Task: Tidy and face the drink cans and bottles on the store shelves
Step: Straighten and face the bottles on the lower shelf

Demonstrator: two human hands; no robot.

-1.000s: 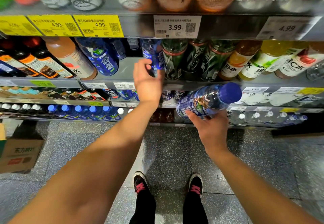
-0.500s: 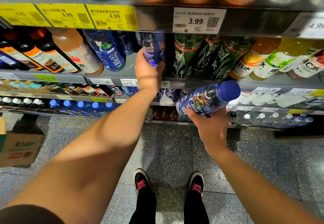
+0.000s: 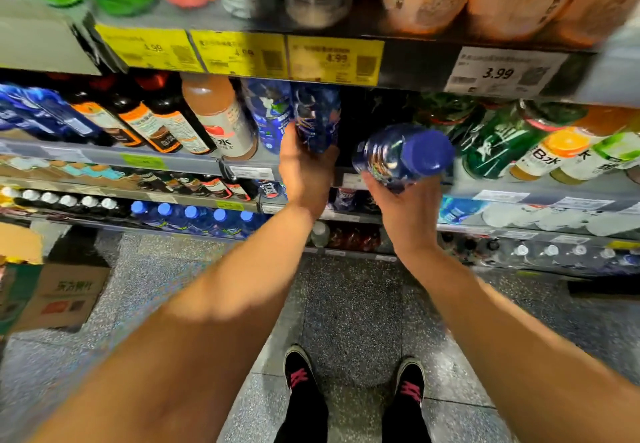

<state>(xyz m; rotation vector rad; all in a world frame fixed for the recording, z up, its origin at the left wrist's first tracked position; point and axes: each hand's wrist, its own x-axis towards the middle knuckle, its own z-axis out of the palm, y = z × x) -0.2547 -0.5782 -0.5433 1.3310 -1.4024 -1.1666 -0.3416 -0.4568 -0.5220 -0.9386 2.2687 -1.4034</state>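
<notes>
Head view: my left hand (image 3: 306,168) still grips the shelved blue bottle (image 3: 317,118); right hand (image 3: 403,200) has carried its capped bottle (image 3: 403,156) up toward the gap beside it, ready to slot in.

dark gap (image 3: 374,123) beside green bottles (image 3: 498,144), seemingly free

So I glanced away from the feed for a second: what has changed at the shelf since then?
The right hand has brought its blue-capped bottle up from below the shelf edge toward the dark gap beside the green bottles. The left hand still grips the blue bottle on the shelf, now lower down. The view shifted right; other stock unchanged.
</notes>
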